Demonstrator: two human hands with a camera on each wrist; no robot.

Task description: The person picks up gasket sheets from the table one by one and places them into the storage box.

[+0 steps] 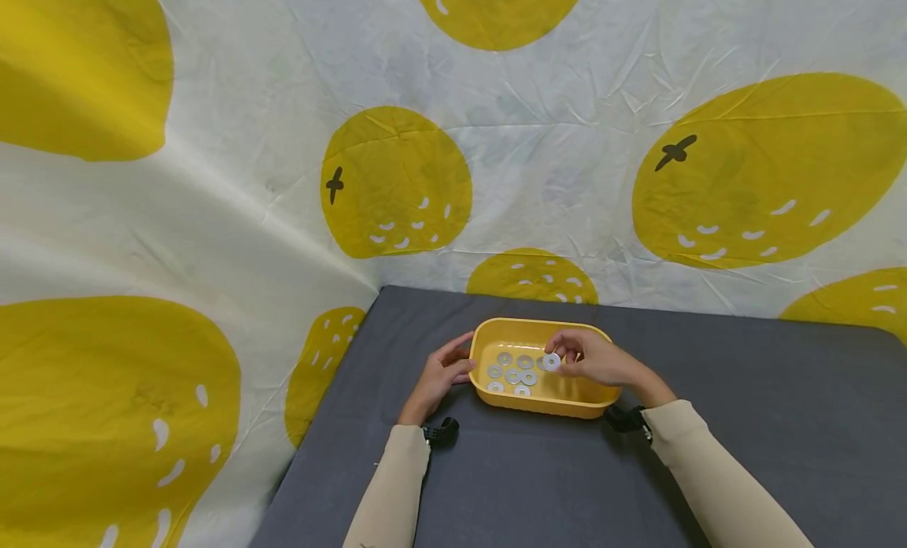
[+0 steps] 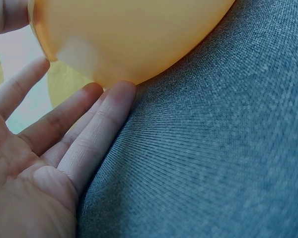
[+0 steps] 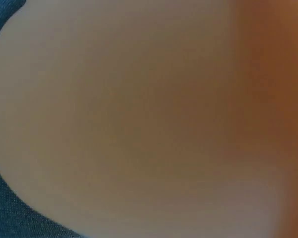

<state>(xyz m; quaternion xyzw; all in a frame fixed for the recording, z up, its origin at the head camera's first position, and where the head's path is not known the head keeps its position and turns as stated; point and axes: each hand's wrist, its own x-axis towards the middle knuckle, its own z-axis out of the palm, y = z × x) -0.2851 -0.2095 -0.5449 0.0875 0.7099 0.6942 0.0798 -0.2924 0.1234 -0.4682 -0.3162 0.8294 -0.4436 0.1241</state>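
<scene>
A yellow plastic tub (image 1: 542, 407) with rounded corners sits on the dark cloth. Several flat metal washers (image 1: 525, 362) lie spread over its floor, mostly in the left half. At the left end, my left hand (image 1: 441, 379) holds the tub, thumb at the rim and fingertips against the outer wall; the left wrist view shows these fingers (image 2: 97, 134) nearly straight. Over the inside of the tub, my right hand (image 1: 598, 361) pinches one washer (image 1: 551, 362) between thumb and fingers. The tub wall (image 3: 114, 119) fills the right wrist view, blurred, hiding that hand there.
A dark grey cloth (image 1: 524, 477) covers the table. Behind and to the left hangs a white fabric (image 1: 546, 162) printed with large yellow fruit. Black wrist straps (image 1: 442, 431) sit at both cuffs, the right one close to the tub's front right corner.
</scene>
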